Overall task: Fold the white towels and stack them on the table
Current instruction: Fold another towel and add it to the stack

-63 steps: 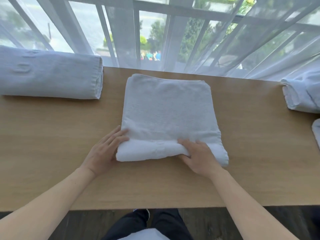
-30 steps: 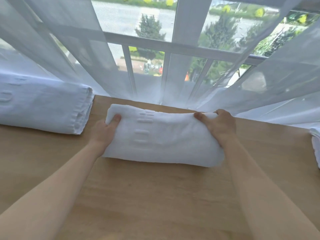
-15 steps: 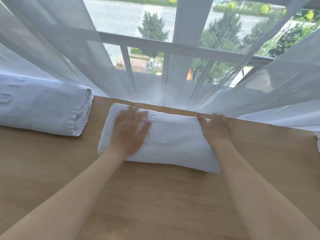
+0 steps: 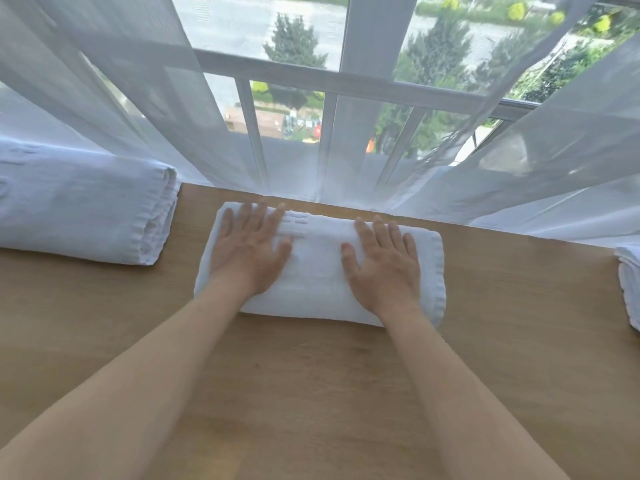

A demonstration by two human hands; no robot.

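- Two forearms reach over the bare near part of the wooden table.
- The left hand and right hand lie flat with fingers spread, palms pressing the folded white towel and gripping nothing.
- That towel sits at the table's far edge, just before the sheer curtain.
- It looks soft, thick and light, likely to spring open; best lifted from underneath at both short ends.
- A larger folded towel lies far left; more towel edges show at right.
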